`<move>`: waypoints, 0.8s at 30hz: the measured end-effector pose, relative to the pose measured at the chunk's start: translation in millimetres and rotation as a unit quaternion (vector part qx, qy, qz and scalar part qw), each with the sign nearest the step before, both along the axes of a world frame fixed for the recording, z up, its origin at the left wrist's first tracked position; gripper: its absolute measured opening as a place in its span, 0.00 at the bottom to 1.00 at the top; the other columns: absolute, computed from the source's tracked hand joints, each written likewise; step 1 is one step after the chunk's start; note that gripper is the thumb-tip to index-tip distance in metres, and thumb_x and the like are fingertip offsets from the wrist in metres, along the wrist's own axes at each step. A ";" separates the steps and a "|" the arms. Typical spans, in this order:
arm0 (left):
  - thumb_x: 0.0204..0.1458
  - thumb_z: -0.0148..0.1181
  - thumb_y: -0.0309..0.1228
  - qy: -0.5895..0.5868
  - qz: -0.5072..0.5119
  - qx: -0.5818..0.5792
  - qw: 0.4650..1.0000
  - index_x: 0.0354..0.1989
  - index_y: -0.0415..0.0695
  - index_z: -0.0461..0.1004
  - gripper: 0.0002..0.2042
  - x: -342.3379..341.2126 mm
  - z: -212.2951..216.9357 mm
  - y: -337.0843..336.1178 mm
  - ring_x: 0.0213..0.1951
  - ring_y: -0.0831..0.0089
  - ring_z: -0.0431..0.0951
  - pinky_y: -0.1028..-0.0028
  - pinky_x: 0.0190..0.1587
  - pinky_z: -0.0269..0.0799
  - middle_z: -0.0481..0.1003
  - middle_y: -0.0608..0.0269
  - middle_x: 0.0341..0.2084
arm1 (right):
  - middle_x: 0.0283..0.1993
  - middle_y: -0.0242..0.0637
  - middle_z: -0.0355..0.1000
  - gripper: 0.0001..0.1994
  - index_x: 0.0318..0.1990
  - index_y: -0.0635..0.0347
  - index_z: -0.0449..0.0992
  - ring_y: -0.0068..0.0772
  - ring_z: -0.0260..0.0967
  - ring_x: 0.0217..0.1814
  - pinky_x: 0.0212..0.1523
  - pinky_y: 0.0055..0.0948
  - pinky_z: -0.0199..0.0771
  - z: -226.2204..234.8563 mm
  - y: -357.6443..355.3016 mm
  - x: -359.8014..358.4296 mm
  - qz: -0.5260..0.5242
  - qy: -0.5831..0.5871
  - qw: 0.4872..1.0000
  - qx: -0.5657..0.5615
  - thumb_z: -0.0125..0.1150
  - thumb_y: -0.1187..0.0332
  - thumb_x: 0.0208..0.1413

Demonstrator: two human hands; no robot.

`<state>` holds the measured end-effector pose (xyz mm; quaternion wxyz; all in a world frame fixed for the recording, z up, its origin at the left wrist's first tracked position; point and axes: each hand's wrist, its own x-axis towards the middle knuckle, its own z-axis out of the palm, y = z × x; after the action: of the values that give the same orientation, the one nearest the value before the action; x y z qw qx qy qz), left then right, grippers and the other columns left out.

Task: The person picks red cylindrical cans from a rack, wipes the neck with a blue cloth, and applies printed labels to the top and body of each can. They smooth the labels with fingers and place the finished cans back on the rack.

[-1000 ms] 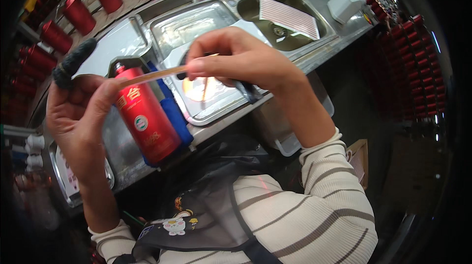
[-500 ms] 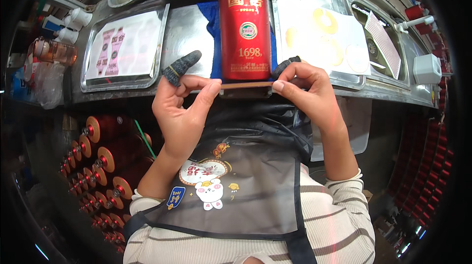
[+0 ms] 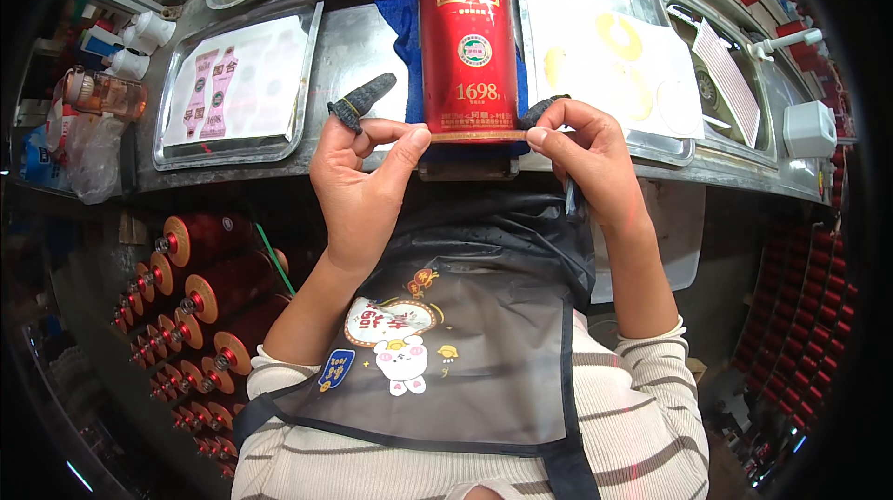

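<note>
We see metal tray (image 3: pixel 177 151) with pink labels at 10 o'clock. Our left hand (image 3: pixel 365 186) sits left of centre, thumb and fingers pinching left end of thin gold strip (image 3: pixel 476 136), dark finger cot on index. Strip lies across base of red bottle (image 3: pixel 467 35), which lies on blue cloth (image 3: pixel 403 35) at 12. Our right hand (image 3: pixel 586 158) pinches strip's right end. Second tray (image 3: pixel 651 142) at 1 o'clock.

I see long steel workbench (image 3: pixel 358 40) with shallow metal trays (image 3: pixel 307 53), racks of red bottles (image 3: pixel 200 291) below left, more stacked at right (image 3: pixel 800 314); light even.
</note>
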<state>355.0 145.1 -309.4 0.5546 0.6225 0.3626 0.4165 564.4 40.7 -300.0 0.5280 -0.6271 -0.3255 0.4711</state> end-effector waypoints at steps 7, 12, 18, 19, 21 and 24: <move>0.53 0.66 0.20 0.027 0.005 0.019 0.999 0.56 0.35 0.71 0.21 -0.1 1.7 3.4 0.35 0.85 0.77 0.83 0.41 0.70 0.81 0.65 0.31 | 0.25 0.20 0.68 0.07 0.31 0.58 0.75 0.07 0.59 0.22 0.22 0.13 0.55 -0.1 2.3 -1.1 0.001 -0.008 1.000 -0.014 0.65 0.68 0.56; 0.54 0.66 0.20 0.028 -0.004 0.012 1.000 0.56 0.36 0.71 0.21 1.8 0.7 4.5 0.34 0.86 0.76 0.83 0.41 0.69 0.81 0.66 0.30 | 0.25 0.19 0.67 0.06 0.31 0.58 0.75 0.06 0.57 0.23 0.22 0.13 0.53 0.6 3.4 -1.6 0.006 -0.013 1.000 -0.006 0.66 0.68 0.57; 0.54 0.66 0.20 0.032 0.000 0.022 0.999 0.56 0.36 0.71 0.21 3.4 -1.7 4.7 0.34 0.87 0.75 0.84 0.39 0.69 0.80 0.67 0.29 | 0.24 0.18 0.66 0.06 0.31 0.58 0.75 0.05 0.56 0.23 0.23 0.13 0.50 2.4 3.4 -2.5 0.011 -0.025 1.000 -0.008 0.65 0.69 0.57; 0.54 0.66 0.20 0.036 0.000 0.026 0.999 0.56 0.36 0.71 0.21 2.8 -2.3 4.9 0.33 0.87 0.75 0.84 0.39 0.69 0.80 0.67 0.29 | 0.24 0.18 0.66 0.06 0.31 0.58 0.75 0.05 0.56 0.23 0.23 0.13 0.50 2.0 3.4 -2.9 0.011 -0.028 1.000 -0.008 0.65 0.69 0.57; 0.54 0.66 0.20 0.039 -0.001 0.017 0.999 0.56 0.35 0.71 0.20 2.4 -1.4 5.2 0.33 0.87 0.75 0.83 0.38 0.69 0.80 0.66 0.29 | 0.24 0.18 0.66 0.06 0.31 0.58 0.75 0.05 0.56 0.23 0.23 0.13 0.50 4.6 3.6 -3.6 0.010 -0.025 1.000 -0.011 0.65 0.68 0.57; 0.54 0.66 0.20 0.033 0.001 0.008 0.999 0.55 0.35 0.71 0.20 2.9 -2.5 5.5 0.32 0.87 0.74 0.83 0.37 0.69 0.80 0.66 0.29 | 0.24 0.18 0.66 0.07 0.31 0.58 0.75 0.06 0.56 0.23 0.23 0.13 0.50 4.5 4.0 -2.4 0.008 -0.027 0.999 -0.025 0.65 0.68 0.57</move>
<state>357.8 150.6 -311.9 0.5371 0.6398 0.3779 0.3992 562.0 44.7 -295.6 0.4990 -0.6502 -0.3331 0.4662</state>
